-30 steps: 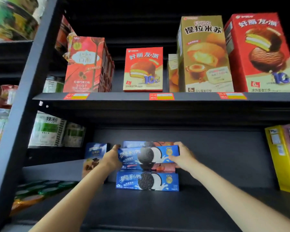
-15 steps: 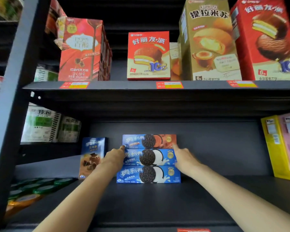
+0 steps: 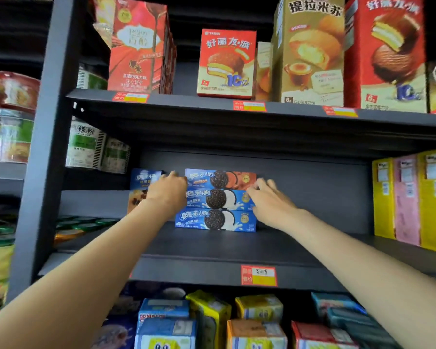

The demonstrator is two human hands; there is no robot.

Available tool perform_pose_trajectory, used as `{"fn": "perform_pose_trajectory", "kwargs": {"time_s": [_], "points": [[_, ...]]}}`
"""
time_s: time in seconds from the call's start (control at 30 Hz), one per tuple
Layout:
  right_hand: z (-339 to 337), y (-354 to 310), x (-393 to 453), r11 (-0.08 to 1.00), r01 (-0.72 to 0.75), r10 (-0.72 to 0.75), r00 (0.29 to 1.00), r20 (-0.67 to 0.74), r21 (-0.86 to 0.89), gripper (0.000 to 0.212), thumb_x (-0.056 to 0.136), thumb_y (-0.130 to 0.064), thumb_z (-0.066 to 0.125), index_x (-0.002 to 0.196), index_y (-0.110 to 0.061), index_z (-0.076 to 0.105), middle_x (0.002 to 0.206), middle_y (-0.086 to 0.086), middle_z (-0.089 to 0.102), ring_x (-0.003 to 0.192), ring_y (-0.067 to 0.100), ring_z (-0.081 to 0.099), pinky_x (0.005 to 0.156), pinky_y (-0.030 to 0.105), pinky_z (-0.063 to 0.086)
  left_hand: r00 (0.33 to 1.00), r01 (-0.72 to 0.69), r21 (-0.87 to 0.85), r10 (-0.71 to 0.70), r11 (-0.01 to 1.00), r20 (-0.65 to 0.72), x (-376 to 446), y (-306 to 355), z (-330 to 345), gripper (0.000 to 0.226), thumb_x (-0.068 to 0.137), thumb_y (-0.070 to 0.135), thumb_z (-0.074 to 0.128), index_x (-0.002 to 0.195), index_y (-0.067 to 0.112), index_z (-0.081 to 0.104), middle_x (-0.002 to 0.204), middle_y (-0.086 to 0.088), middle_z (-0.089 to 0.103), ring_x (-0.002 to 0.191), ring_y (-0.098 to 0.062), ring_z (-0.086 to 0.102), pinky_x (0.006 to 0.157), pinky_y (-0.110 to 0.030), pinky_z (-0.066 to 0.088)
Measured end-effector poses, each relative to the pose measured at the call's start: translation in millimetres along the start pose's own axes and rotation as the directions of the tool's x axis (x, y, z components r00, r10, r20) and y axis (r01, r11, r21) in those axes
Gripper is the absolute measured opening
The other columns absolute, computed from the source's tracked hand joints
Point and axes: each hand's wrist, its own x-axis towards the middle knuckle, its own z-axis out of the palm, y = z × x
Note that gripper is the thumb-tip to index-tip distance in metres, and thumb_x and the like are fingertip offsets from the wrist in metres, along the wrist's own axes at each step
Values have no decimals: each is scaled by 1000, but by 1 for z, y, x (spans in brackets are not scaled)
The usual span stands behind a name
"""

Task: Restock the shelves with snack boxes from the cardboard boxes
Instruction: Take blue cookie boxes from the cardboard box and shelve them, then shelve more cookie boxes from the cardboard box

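Observation:
Three flat blue cookie boxes lie stacked on the middle shelf (image 3: 212, 270): a bottom box (image 3: 215, 219), a middle box (image 3: 219, 199) and a top box (image 3: 220, 178) with an orange-brown right half. My left hand (image 3: 168, 193) rests against the left ends of the upper two boxes, fingers bent and partly hidden behind the hand. My right hand (image 3: 269, 202) touches the right end of the middle box with its fingers spread. Neither hand lifts a box.
An upright blue box (image 3: 142, 180) stands just left of the stack, behind my left hand. Yellow and pink boxes (image 3: 410, 200) stand at the shelf's right end. Tall snack boxes (image 3: 227, 64) fill the shelf above, and small packs (image 3: 212, 321) the shelf below.
The middle box, held in the air between both hands a second ago, now lies on the bottom box under the top one. Both hands stay at its ends, and the right fingers have spread.

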Motion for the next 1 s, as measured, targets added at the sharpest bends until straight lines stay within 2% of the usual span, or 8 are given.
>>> {"fn": "perform_pose_trajectory", "kwargs": {"time_s": [0.13, 0.33, 0.47, 0.57, 0.63, 0.73, 0.9, 1.0], "points": [[-26, -16, -51, 991, 126, -123, 989, -88, 33, 26, 86, -1, 46, 109, -5, 56, 128, 10, 39, 117, 28, 33, 87, 39, 41, 997, -75, -46, 73, 996, -39, -62, 15, -25, 35, 90, 8, 44, 124, 9, 52, 128, -13, 45, 119, -32, 48, 89, -40, 42], [-9, -86, -172, 850, 421, -232, 839, -493, 316, 21, 78, -8, 42, 85, 2, 60, 110, 18, 55, 109, 31, 42, 89, 41, 42, 885, -377, -234, 274, 896, -376, -210, 42, -2, 39, 74, 17, 33, 96, -1, 59, 103, -19, 56, 93, -31, 50, 80, -40, 44], [75, -133, -283, 819, 417, -301, 897, -322, 394, 23, 70, -16, 46, 75, 1, 61, 101, 23, 59, 96, 27, 35, 81, 39, 41, 963, -261, -273, 271, 926, 1, -339, 27, 77, 33, 64, 13, 39, 85, 0, 61, 93, -21, 60, 82, -33, 58, 67, -39, 52], [143, -168, -369, 844, 371, -417, 908, 37, 388, 27, 55, -10, 75, 78, -2, 63, 108, 22, 59, 104, 31, 42, 74, 39, 51, 881, -235, -168, 283, 957, 378, -438, 5, 121, 32, 66, 8, 51, 96, 6, 63, 109, -17, 57, 91, -36, 61, 71, -39, 52], [171, -200, -424, 844, 336, -482, 816, 319, 418, 35, 70, -12, 71, 104, -5, 62, 132, 21, 44, 121, 36, 39, 87, 41, 49, 793, -172, -166, 237, 971, 562, -500, -13, 142, 38, 79, 9, 51, 117, 10, 56, 130, -11, 44, 113, -32, 49, 88, -39, 43], [208, -253, -500, 816, 284, -564, 584, 584, 504, 43, 89, -15, 49, 131, -6, 44, 145, 18, 23, 135, 39, 20, 104, 44, 32, 674, -104, -132, 167, 986, 720, -589, -47, 170, 47, 88, 17, 47, 134, 10, 41, 143, -10, 32, 125, -30, 39, 99, -40, 36], [284, -356, -617, 807, 135, -590, 162, 791, 574, 33, 93, -18, 45, 122, -2, 46, 115, 20, 43, 120, 36, 43, 86, 37, 38, 508, 99, -111, 46, 989, 860, -730, -120, 213, 37, 92, 17, 45, 129, 10, 49, 135, -13, 43, 122, -32, 46, 99, -41, 37], [328, -409, -686, 854, 34, -518, -47, 854, 520, 33, 91, -15, 46, 121, -1, 48, 125, 22, 47, 118, 37, 48, 90, 38, 42, 357, 154, -13, -43, 988, 933, -801, -159, 241, 36, 94, 19, 40, 130, 13, 45, 132, -9, 43, 120, -27, 47, 94, -37, 40]]}}
